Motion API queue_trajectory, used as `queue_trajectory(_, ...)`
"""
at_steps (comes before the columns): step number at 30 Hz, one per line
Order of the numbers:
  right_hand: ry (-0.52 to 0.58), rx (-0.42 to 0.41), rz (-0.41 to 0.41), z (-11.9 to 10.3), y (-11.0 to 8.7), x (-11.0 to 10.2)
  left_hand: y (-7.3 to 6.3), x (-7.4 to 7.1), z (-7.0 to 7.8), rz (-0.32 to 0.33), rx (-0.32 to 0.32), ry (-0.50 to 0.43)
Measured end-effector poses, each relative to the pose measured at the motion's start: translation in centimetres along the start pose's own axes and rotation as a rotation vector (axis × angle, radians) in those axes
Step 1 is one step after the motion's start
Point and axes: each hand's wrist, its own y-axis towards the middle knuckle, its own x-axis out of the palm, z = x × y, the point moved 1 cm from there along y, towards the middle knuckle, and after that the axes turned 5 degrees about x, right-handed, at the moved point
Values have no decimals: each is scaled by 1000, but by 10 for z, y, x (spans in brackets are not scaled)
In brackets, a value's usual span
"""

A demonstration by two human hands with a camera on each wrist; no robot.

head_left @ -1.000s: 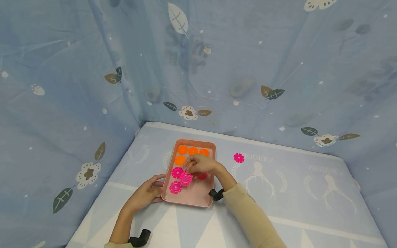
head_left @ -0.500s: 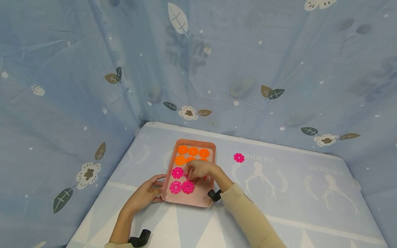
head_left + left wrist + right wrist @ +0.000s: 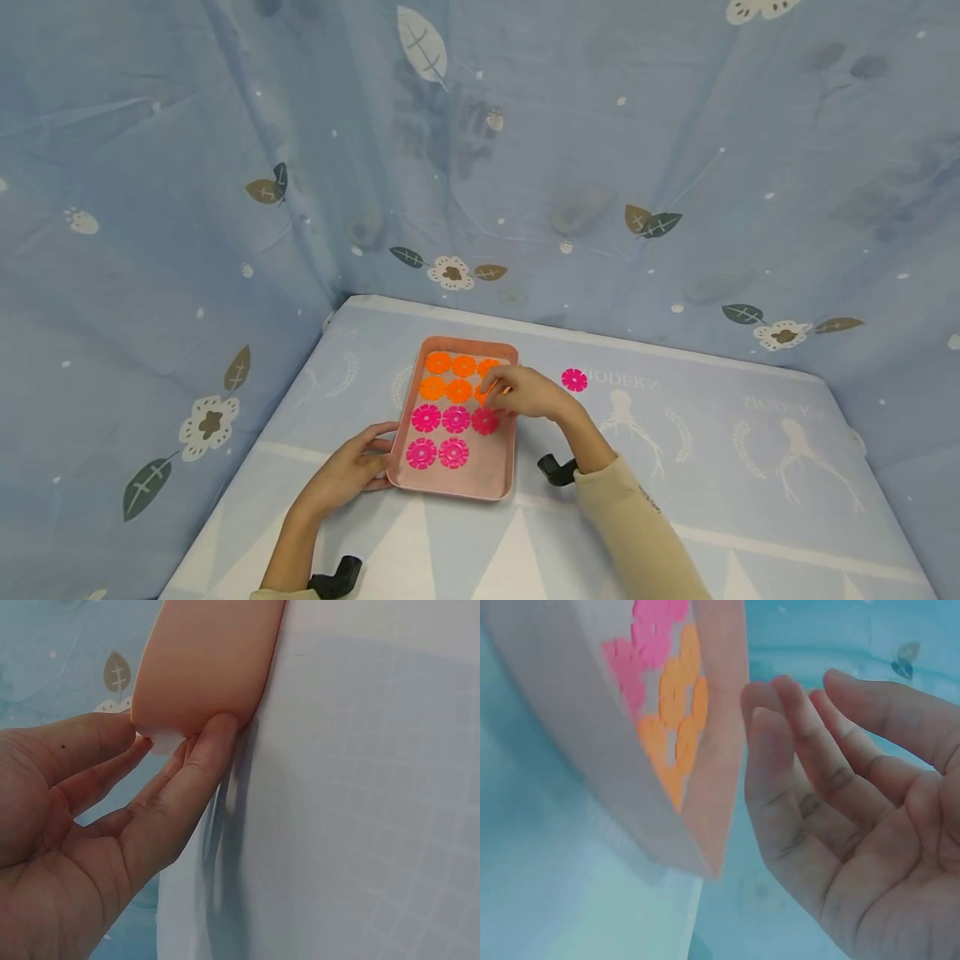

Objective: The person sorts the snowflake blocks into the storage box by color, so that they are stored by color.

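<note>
A shallow pink tray (image 3: 480, 477) holds toothed, flower-shaped plastic discs in rows. Orange discs (image 3: 459, 390) fill the far rows, and pink discs (image 3: 455, 419) lie in the nearer ones. At the tray's near left corner my left hand (image 3: 348, 471) grips its side; in the left wrist view, thumb and fingertips sit against the tray wall (image 3: 202, 667). My right hand (image 3: 528, 392) hovers over the tray's right edge, fingers loosely bent, hiding part of the right-hand orange discs. Nothing shows between the fingers of the right hand (image 3: 855, 787) in the right wrist view.
One loose pink disc (image 3: 574, 380) lies on the patterned tablecloth (image 3: 712, 467), right of the tray. Blue patterned curtains (image 3: 540, 167) rise behind and to the left of the table. A black wrist mount (image 3: 557, 470) juts from the right wrist.
A pink disc now lies in the near row beside the leftmost one, released by the right hand. That hand has moved right and away. The left hand stays at the tray.
</note>
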Motion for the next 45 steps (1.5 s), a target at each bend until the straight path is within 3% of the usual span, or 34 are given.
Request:
queue_trajectory(11,135,17,136,34,-31,-29,0,-2,0,-19,10,-14)
queue_trajectory(23,155,45,313,76,-56,-62,1,-1,-3,-5,1,-3)
queue_trajectory(37,150,180,528,133,-42,-82,2,-2,-4,-19,12,-10)
queue_trajectory(45,83,298,535,151,-28,-79,1,-2,-1,-41,25,-26)
